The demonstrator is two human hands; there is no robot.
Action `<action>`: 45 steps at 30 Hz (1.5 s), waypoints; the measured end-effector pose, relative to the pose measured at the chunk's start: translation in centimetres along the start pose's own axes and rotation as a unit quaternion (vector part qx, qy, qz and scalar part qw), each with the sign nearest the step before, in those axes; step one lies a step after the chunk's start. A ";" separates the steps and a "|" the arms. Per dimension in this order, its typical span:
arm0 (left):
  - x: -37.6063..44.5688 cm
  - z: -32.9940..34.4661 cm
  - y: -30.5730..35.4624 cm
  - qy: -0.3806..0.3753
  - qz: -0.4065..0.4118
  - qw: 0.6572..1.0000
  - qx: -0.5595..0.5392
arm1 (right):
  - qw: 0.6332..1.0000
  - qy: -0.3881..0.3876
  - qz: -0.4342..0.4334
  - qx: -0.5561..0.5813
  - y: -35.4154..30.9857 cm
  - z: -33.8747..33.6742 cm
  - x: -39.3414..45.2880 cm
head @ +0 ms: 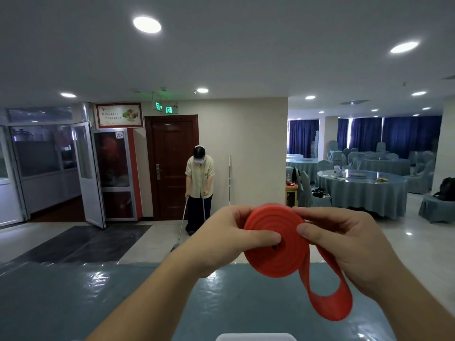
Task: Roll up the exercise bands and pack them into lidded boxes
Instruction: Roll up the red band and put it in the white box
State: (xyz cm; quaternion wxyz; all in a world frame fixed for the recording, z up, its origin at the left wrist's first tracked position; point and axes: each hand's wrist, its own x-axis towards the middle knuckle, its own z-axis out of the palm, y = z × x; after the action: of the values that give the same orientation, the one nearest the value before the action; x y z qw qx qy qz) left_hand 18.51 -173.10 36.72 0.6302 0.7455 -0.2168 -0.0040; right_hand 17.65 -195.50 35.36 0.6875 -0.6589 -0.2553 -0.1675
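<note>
Plastic, white and cut off by the bottom edge, was all I could see of a box [256, 337] nearest me; whether it was box or lid, and what it held, I could not tell. It sat on my table [73, 291], covered in a glossy grey-blue cloth. Above that I held the red exercise band [274, 242], most of it wound into a flat coil, its loose tail hanging in a loop below my right hand. My left hand [226, 239] pinched the coil, thumb pressed near its centre and fingers hidden behind it. My right hand [344, 244] gripped the coil's upper right edge, thumb on the front and fingers curled over the top. My hands and the coil blocked part of the floor beyond. Farther off, a person [199, 188] in a pale shirt stood before a dark wooden door [172, 153], holding two long handles. To the right stood round tables [362, 190] in blue-grey cloths with covered chairs, and dark blue curtains [394, 134] behind them.
</note>
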 end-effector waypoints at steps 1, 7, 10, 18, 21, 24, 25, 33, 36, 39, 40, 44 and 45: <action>-0.1 0.0 0.2 0.000 0.002 1.000 -0.001 | 1.000 0.000 -0.006 -0.002 -0.1 0.1 0.0; 0.0 0.6 -0.7 0.032 0.020 0.995 -0.094 | 0.999 0.020 0.003 0.034 0.1 0.3 -0.2; 0.0 0.1 -1.0 0.004 -0.018 0.997 -0.079 | 1.000 -0.003 -0.001 -0.016 -0.2 0.1 -0.2; -0.1 0.0 -1.5 0.021 -0.002 0.988 -0.150 | 0.999 0.010 -0.004 0.039 0.8 0.6 -0.5; -0.1 -0.3 -1.1 -0.002 -0.024 0.996 -0.087 | 1.000 -0.004 -0.007 -0.007 0.4 0.2 -0.5; 0.0 -0.7 -0.7 -0.004 -0.036 0.997 -0.062 | 1.000 -0.011 -0.016 -0.018 0.4 0.6 -0.5; 0.0 -0.7 -0.7 0.001 -0.031 0.997 -0.074 | 1.000 -0.001 -0.019 -0.008 0.5 0.7 -0.6; 0.2 0.1 -1.2 0.022 -0.038 0.996 -0.080 | 1.000 0.015 0.003 -0.007 1.0 0.1 -0.6; -0.1 -0.1 -0.8 0.004 -0.037 0.999 -0.040 | 1.000 0.021 0.000 -0.015 1.3 0.4 -0.7; -0.1 0.5 -1.6 0.027 -0.015 0.994 -0.100 | 0.998 0.062 0.004 0.018 1.7 0.6 -0.8; 0.0 0.8 -1.9 0.037 -0.016 0.992 -0.121 | 0.998 0.067 0.008 0.016 1.8 0.5 -0.8; 0.0 1.2 -2.5 0.033 -0.054 0.995 -0.079 | 0.999 0.046 0.015 0.004 2.2 -0.1 -1.2; 0.0 1.0 -2.4 0.019 -0.068 0.996 -0.059 | 0.999 0.042 0.018 0.000 2.2 -0.1 -1.3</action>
State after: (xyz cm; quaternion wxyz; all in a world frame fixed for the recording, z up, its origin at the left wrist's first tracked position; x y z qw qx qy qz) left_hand 19.02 -173.75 34.23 0.6756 0.7197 -0.1533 -0.0455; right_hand 17.86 -195.57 32.81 0.7003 -0.6559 -0.2142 -0.1831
